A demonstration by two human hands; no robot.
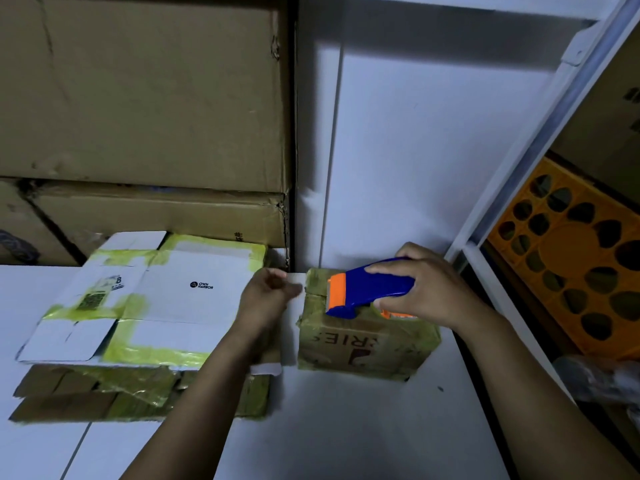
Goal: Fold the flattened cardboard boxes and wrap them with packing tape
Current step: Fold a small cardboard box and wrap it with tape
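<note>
A small brown folded box, covered in yellowish tape, stands on the white table near the wall. My right hand grips a blue and orange tape dispenser held over the box's top. My left hand is just left of the box with fingers curled, seemingly pinching the tape end at the box's top left edge. Left of it lies a flattened white box with yellow tape, on top of flattened brown cardboard.
Large brown cartons are stacked at the back left against a white wall. An orange perforated crate stands behind a white frame at right. A clear plastic-wrapped thing lies at the right edge.
</note>
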